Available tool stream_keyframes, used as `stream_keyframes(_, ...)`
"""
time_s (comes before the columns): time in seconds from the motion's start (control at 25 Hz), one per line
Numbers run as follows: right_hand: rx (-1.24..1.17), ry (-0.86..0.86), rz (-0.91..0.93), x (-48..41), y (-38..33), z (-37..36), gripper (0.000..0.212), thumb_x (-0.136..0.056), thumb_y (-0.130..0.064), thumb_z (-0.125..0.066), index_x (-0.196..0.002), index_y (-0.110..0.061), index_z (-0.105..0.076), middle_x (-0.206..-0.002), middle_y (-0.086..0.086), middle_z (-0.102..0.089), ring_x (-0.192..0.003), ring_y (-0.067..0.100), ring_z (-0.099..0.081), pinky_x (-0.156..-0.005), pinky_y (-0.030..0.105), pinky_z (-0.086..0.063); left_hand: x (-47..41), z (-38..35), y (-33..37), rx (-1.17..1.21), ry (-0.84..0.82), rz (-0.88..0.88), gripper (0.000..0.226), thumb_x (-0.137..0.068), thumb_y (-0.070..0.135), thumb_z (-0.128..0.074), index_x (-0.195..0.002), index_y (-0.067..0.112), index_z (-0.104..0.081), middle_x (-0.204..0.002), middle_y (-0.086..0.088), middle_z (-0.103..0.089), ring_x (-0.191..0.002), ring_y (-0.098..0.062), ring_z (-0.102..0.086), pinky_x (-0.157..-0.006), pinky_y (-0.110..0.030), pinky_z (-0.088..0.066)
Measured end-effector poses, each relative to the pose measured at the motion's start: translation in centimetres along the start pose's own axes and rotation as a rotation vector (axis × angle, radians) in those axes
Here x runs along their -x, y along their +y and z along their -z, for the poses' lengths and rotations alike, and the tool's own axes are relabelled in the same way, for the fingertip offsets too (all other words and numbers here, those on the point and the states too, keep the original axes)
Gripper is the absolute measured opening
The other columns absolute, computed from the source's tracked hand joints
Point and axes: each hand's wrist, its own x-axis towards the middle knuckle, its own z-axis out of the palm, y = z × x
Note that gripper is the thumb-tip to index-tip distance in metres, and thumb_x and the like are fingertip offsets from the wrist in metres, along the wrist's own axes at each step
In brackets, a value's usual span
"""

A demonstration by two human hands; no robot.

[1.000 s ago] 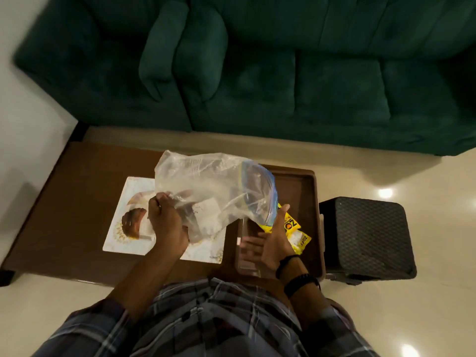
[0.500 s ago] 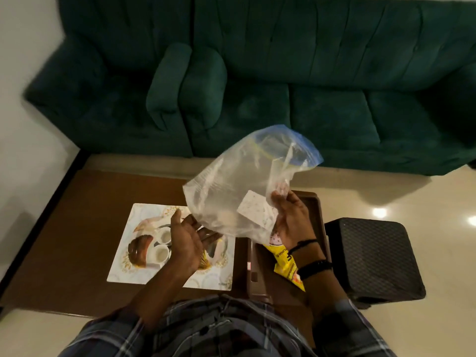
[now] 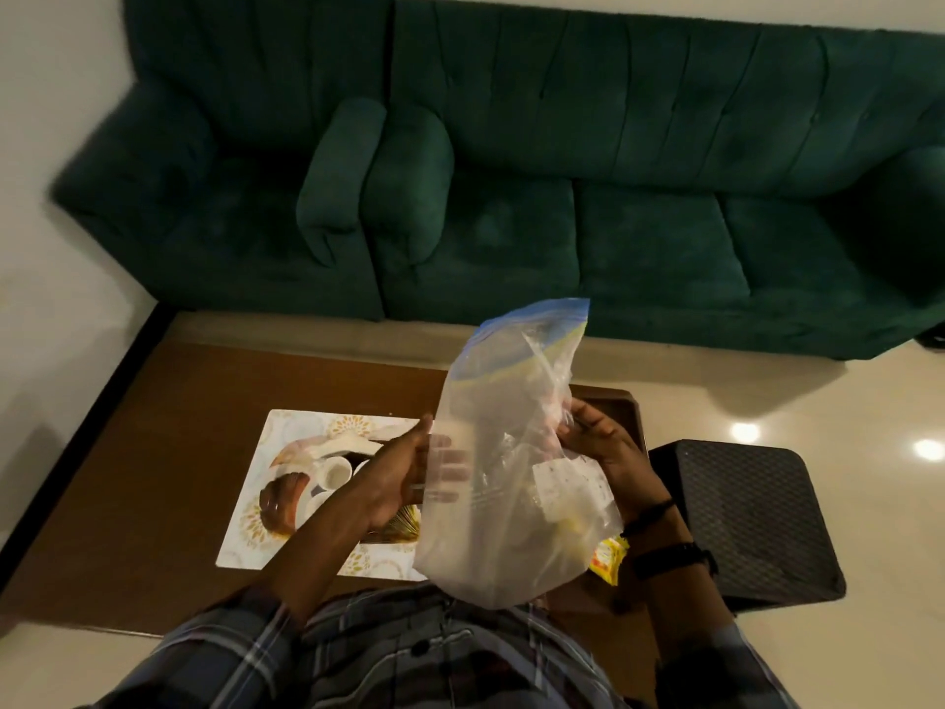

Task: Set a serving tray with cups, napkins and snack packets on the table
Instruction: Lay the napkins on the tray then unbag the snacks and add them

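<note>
From the head view, the plastic bag [image 3: 503, 473] hangs upright over the bench [image 3: 169, 468], its mouth gaping at the top. The right hand [image 3: 606, 455] pinches its side with closed fingers; the left hand [image 3: 409, 473] lies flat and spread against it. A slack pinch could drop it onto the cups [image 3: 335, 473]. The tray [image 3: 626, 401] hugs the bench's right edge; bare wood lies left

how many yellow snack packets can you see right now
1. A yellow snack packet peeks out at the lower right edge of the clear plastic zip bag, over the brown wooden tray. More may be hidden behind the bag.
</note>
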Motion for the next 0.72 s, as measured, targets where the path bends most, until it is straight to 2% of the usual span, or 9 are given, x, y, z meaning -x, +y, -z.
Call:
stream_keyframes(0.08,-0.013,-0.006,0.009,0.0,0.1,0.0,0.038,-0.079,0.001,-0.057,-0.114,-0.010,-0.067,-0.104,0.011,-0.074,-0.090,0.022,-0.072,-0.073,0.030,-0.060,0.1,-0.3,0.1,0.010,-0.021,-0.099,0.039,-0.094,0.035,-0.051,-0.112,0.003,-0.063,-0.102,-0.014,-0.074,-0.086,-0.026,-0.073,-0.069,-0.037,-0.060)
stream_keyframes(0.16,0.064,0.061,0.016,-0.2,0.3,0.1,0.039,-0.083,0.008,-0.052,-0.120,-0.001,-0.061,-0.105,0.015,-0.072,-0.093,0.027,-0.069,-0.073,0.031,-0.060,0.0,0.0,0.5,0.046,0.076,-0.270,0.027,-0.085,0.022,-0.063,-0.103,0.002,-0.066,-0.090,-0.010,-0.076,-0.072,-0.019,-0.072,-0.063,-0.032,-0.061)
stream_keyframes(0.24,0.153,0.198,0.038,-0.3,0.5,0.4,0.033,-0.089,0.010,-0.043,-0.114,0.002,-0.062,-0.091,0.010,-0.072,-0.085,0.027,-0.065,-0.063,0.028,-0.059,0.1,0.4,1.0,0.049,0.201,-0.421,0.015,-0.080,0.016,-0.070,-0.091,0.007,-0.068,-0.078,-0.003,-0.076,-0.063,-0.013,-0.068,-0.061,-0.029,-0.058)
stream_keyframes(0.32,0.175,0.259,0.072,-0.1,0.6,0.2,0.029,-0.091,-0.002,-0.041,-0.097,-0.008,-0.068,-0.075,0.003,-0.070,-0.068,0.019,-0.063,-0.052,0.028,-0.052,0.3,0.6,1.2,0.048,0.254,-0.509,0.010,-0.078,0.013,-0.073,-0.086,0.009,-0.068,-0.071,0.000,-0.075,-0.057,-0.009,-0.065,-0.059,-0.026,-0.055)
stream_keyframes(0.4,0.269,0.235,0.107,0.3,0.6,-0.3,0.020,-0.088,-0.025,-0.053,-0.084,-0.016,-0.070,-0.069,-0.002,-0.069,-0.060,0.013,-0.064,-0.050,0.027,-0.048,0.6,0.3,1.3,0.033,0.280,-0.546,0.016,-0.074,0.013,-0.078,-0.086,0.010,-0.068,-0.071,0.001,-0.075,-0.056,-0.008,-0.064,-0.058,-0.023,-0.054)
stream_keyframes(0.48,0.393,0.179,0.141,0.7,0.9,-0.6,0.034,-0.076,-0.048,-0.071,-0.090,-0.017,-0.072,-0.080,-0.001,-0.074,-0.070,0.012,-0.070,-0.057,0.022,-0.053,0.8,0.1,1.5,0.038,0.323,-0.548,0.025,-0.070,0.017,-0.081,-0.091,0.013,-0.067,-0.078,-0.001,-0.074,-0.060,-0.010,-0.065,-0.058,-0.024,-0.055)
stream_keyframes(0.56,0.484,0.180,0.202,0.6,1.2,-0.6,0.045,-0.070,-0.055,-0.075,-0.096,-0.018,-0.073,-0.091,0.001,-0.076,-0.083,0.013,-0.072,-0.066,0.021,-0.055,1.0,0.2,1.5,0.031,0.372,-0.563,0.037,-0.071,0.019,-0.081,-0.101,0.016,-0.060,-0.091,-0.004,-0.070,-0.067,-0.014,-0.067,-0.060,-0.027,-0.055)
stream_keyframes(0.64,0.584,0.265,0.262,0.4,1.3,-0.3,0.035,-0.074,-0.046,-0.074,-0.089,-0.015,-0.074,-0.084,0.006,-0.076,-0.077,0.014,-0.071,-0.065,0.027,-0.055,1.3,0.3,1.4,0.033,0.380,-0.634,0.037,-0.077,0.016,-0.076,-0.101,0.022,-0.049,-0.093,-0.008,-0.068,-0.067,-0.019,-0.069,-0.059,-0.031,-0.057)
stream_keyframes(0.72,0.675,0.361,0.304,0.3,1.4,0.5,0.015,-0.083,-0.028,-0.071,-0.073,-0.017,-0.073,-0.066,-0.001,-0.072,-0.060,0.008,-0.062,-0.057,0.028,-0.050,1.5,0.4,1.3,0.040,0.365,-0.748,0.033,-0.084,0.008,-0.069,-0.095,0.024,-0.043,-0.084,-0.011,-0.068,-0.058,-0.020,-0.067,-0.053,-0.031,-0.057)
